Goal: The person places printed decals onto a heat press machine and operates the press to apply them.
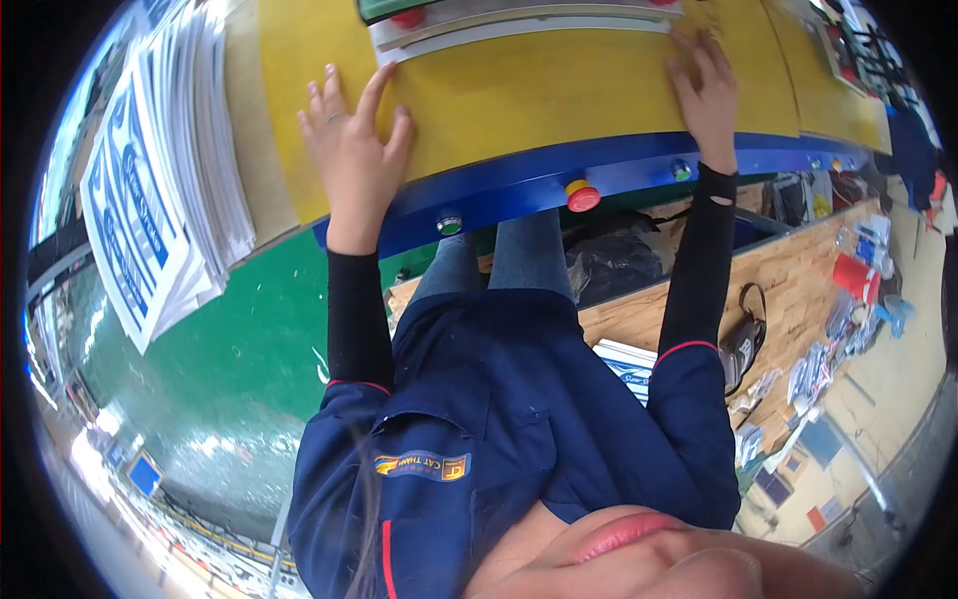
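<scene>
My left hand [354, 140] lies palm down on the yellow work surface [539, 100], its fingers spread and a ring on one of them. Its index fingertip is right at the left corner of a white sheet [529, 33] under a block-like machine part [529, 14]. On the other side, my right hand [707, 95] rests with fingers stretched out, fingertips at the sheet's right corner. Both hands show their backs, and neither holds anything.
Along the table's blue front edge [509, 190] sit a red push button [582, 196] and green buttons [449, 226]. A tall stack of printed sheets [165, 190] stands at the left. Below right, a wooden board [639, 304] carries a dark bag [743, 344].
</scene>
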The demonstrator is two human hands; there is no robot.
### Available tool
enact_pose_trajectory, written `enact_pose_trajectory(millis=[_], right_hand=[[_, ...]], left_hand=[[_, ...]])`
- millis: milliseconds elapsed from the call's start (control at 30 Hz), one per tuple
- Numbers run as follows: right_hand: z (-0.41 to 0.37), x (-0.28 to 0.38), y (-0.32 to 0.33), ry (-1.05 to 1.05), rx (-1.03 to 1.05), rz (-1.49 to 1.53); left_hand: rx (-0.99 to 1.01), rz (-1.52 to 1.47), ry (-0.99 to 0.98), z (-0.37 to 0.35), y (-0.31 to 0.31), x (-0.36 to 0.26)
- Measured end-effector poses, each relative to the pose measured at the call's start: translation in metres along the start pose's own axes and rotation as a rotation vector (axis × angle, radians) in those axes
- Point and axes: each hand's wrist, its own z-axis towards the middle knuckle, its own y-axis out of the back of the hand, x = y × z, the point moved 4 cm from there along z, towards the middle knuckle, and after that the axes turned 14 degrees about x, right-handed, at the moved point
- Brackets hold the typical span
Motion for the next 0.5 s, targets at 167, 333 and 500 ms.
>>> enact_pose_trajectory(millis=[167, 333, 500], right_hand=[[-0.0035, -0.0016, -0.0028, -0.042, 0.000, -0.036], [-0.0028, -0.0006, -0.0026, -0.050, 0.003, -0.041], [-0.0030, -0.0008, -0.0025, -0.049, 0.007, -0.037]], left_hand=[[0.018, 0.016, 0.010, -0.0016, -0.0023, 0.0004], [0.019, 0.017, 0.013, -0.0018, -0.0033, 0.0013], [0.028, 0.016, 0.014, -0.0013, -0.0024, 0.0005]])
